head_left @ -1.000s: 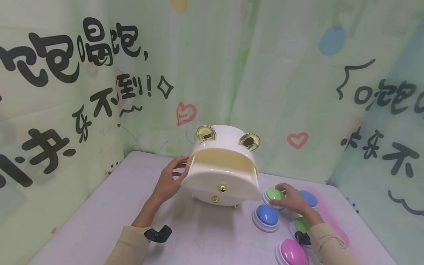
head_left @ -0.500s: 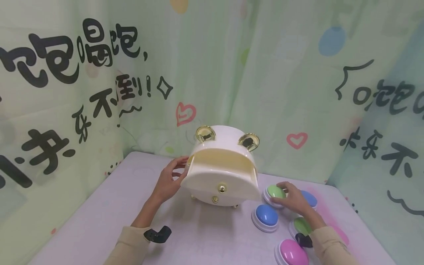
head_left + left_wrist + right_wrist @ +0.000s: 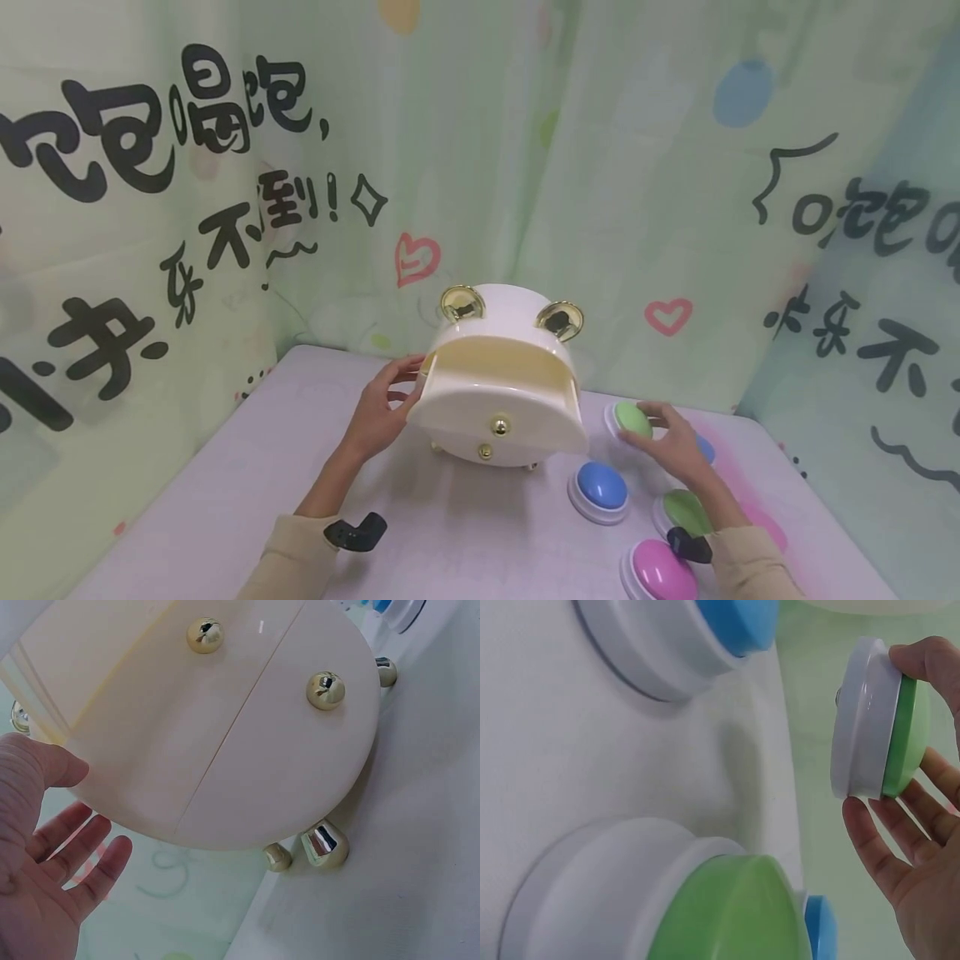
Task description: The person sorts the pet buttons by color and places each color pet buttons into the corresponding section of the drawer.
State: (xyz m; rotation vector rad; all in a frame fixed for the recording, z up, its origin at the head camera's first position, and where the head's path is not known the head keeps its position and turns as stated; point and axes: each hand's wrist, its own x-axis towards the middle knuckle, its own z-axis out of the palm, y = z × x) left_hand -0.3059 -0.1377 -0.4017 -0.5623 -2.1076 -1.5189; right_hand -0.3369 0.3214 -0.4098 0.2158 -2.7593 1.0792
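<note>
A cream drawer box (image 3: 510,312) with gold ears, gold knobs and small gold feet stands mid-table. Its upper drawer (image 3: 468,417) is pulled out; the lower one has its own gold knob (image 3: 325,691). My left hand (image 3: 377,417) is at the box's left side, the thumb by the drawer's edge and the fingers fairly straight beside it. Between thumb and fingers, my right hand (image 3: 672,442) holds a green push button (image 3: 907,739) with a white base. It is tilted on its side and raised off the table in the right wrist view.
Near the right hand sit a blue button (image 3: 602,485), another green button (image 3: 686,511), a pink button (image 3: 660,571) and a second blue one (image 3: 705,447), partly hidden. A pink patch (image 3: 765,529) marks the table's right side. Printed curtains (image 3: 600,192) surround the table.
My right hand has lifted the green button off the table and tilted it, moving slightly up and right. The left hand stays at the drawer box.
</note>
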